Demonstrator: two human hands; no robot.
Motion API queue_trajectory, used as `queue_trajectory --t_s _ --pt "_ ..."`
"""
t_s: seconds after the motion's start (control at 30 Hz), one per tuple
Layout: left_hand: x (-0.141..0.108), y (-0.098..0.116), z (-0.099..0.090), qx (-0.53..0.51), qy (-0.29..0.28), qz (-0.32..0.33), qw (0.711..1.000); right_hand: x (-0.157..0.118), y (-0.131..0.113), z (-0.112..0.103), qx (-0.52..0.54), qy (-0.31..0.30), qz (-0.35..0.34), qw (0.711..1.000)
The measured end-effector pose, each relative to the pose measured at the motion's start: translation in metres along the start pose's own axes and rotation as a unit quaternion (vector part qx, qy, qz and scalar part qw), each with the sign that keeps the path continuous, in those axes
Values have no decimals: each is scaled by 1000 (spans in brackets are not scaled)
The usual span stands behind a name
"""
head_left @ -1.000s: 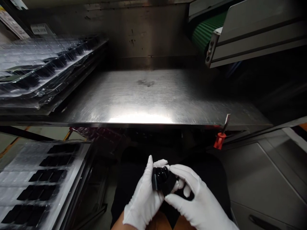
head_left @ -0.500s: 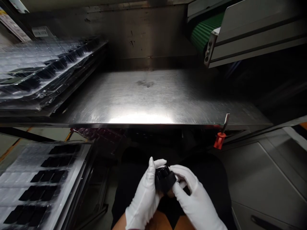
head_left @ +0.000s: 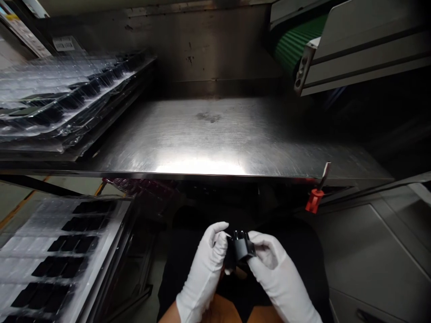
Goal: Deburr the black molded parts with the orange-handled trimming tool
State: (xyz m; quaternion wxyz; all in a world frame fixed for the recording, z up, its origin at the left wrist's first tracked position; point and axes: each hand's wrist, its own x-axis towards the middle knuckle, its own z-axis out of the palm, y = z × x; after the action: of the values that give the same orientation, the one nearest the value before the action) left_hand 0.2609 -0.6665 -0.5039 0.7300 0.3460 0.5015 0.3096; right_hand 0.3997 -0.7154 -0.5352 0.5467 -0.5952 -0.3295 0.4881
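A small black plastic part [head_left: 240, 247] with short round studs on its top sits between my hands, above my lap. My left hand [head_left: 203, 269], in a white cotton glove, pinches it from the left side. My right hand [head_left: 274, 273], gloved the same way, grips it from the right. My fingers hide its lower part.
To my left, a clear plastic tray [head_left: 60, 255] with black parts in rows sits low, and a stack of similar trays [head_left: 63, 89] lies further up. Ahead is a steel table [head_left: 202, 139]. At upper right is a green conveyor belt [head_left: 296, 45], and a red clip [head_left: 314, 200] sits below the table edge.
The black part has turned in my fingers and moved slightly right and up. My hands have drawn a little apart, and the view has shifted slightly.
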Motion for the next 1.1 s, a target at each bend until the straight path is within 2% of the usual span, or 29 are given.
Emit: queue_trajectory --t_s 0.1,0.2,0.4,0.57,0.8,1.03,1.1 --pt "2 4 -2 -8 -4 1 1000 0 5 -10 -11 5 13 1000" --pt "1 12 0 22 14 -32 999 -2 5 -15 -53 41 10 998" --pt "-6 28 7 12 28 -83 996 -8 -5 -8 -77 72 -10 994" --pt "-9 25 6 1 26 -63 998 -8 -9 -1 -65 124 -27 990" --pt "-10 23 8 152 98 3 984 -11 -21 7 -78 183 15 980" --pt "-8 16 7 283 131 52 949 -16 -3 -1 -220 170 -118 953" --pt "-9 13 6 304 137 68 940 -16 -1 1 -226 171 -115 952"
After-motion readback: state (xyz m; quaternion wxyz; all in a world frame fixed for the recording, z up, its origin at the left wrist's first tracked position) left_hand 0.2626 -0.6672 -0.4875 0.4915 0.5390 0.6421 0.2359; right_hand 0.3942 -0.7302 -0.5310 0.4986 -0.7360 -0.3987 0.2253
